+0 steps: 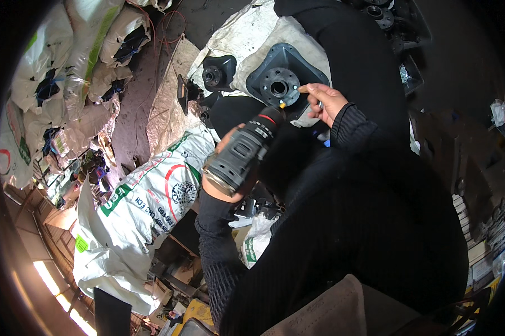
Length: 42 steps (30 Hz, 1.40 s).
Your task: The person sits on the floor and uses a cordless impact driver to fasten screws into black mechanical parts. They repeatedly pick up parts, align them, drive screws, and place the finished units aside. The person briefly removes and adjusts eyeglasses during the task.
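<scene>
My left hand (225,187) is closed round a black and grey cordless drill (244,154) with a red ring near its nose. The nose points up toward a black flange (279,88) with a round hub, a centre hole and a ring of bolt holes. A small yellow tip shows between the drill's nose and the hub's lower edge. My right hand (326,102) is at the hub's right side, fingers bent. Its finger and thumb close near a small brownish end beside a pale bolt head; what they hold is too small to make out. The flange lies on pale sacking (306,42) over my legs.
Smaller black flanged parts (219,73) lie left of the flange. A large white printed sack (151,193) bulges at the left, with more filled sacks (84,39) behind it. Dark trays of black parts (384,17) stand at the upper right.
</scene>
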Available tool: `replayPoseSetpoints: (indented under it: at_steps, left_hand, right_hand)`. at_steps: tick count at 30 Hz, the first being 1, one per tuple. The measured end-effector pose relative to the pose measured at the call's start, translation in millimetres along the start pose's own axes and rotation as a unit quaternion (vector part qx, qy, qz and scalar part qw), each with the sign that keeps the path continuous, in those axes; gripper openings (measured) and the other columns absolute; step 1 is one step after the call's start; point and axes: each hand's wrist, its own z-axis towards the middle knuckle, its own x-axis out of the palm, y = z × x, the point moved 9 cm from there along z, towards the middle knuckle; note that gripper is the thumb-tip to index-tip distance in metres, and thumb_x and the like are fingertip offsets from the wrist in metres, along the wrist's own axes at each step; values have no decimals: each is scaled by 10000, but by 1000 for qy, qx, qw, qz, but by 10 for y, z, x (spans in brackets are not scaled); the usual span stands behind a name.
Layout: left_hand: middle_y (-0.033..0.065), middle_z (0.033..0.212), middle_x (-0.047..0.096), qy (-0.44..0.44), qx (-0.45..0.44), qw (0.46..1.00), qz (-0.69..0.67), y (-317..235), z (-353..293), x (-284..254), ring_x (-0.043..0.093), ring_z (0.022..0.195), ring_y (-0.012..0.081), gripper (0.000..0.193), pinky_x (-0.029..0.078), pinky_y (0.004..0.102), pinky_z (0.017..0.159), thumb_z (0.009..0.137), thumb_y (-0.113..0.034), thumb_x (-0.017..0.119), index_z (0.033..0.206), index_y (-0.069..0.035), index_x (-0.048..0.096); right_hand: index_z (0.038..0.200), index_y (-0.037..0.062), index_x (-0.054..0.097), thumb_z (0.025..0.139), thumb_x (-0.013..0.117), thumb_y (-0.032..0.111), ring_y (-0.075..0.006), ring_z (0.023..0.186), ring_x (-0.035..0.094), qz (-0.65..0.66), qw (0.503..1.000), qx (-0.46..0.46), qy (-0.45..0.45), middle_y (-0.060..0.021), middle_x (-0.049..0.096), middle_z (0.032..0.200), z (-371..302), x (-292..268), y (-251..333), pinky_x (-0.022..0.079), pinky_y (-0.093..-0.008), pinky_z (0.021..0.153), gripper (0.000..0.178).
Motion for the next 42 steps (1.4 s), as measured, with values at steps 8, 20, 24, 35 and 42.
replayPoseSetpoints:
  at_steps: [8,20,24,35,42]
  left_hand:
    - [136,1042,632,-14,3,996,-92,374,472,-110,627,944,272,428,485,349,844,754,-116,638,1160,-24,537]
    - [110,1018,641,108,-23,989,-95,523,782,-144,639,890,244,522,500,336,790,670,-160,684,1162,-50,545]
    - [100,1023,648,119,-49,985,-119,550,909,-79,658,826,253,589,510,325,763,636,-218,713,1175,-59,536]
    - [147,1122,560,204,-229,863,-401,789,989,574,580,949,200,385,494,288,807,934,-136,358,1280,27,401]
    - [152,1026,608,154,-159,967,-125,562,944,150,602,931,200,356,491,306,795,771,-74,567,1115,13,555]
  right_hand:
    - [1080,121,600,904,542,314,-58,559,449,-113,971,-114,-176,26,510,767,248,-201,66,410,-224,469,267]
    - [1019,68,620,838,652,344,-63,598,453,-200,956,-76,-201,19,533,747,415,-189,-28,370,-234,462,332]
    - [1002,51,627,835,663,278,-62,645,473,-191,956,-91,-205,14,558,754,441,-176,-48,390,-229,536,284]
    - [988,7,627,838,654,153,-57,667,490,-170,957,-103,-209,8,580,728,448,-156,-20,404,-221,631,211]
    - [957,25,629,837,654,160,-43,592,464,-168,958,-113,-201,16,573,680,445,-94,67,382,-229,559,182]
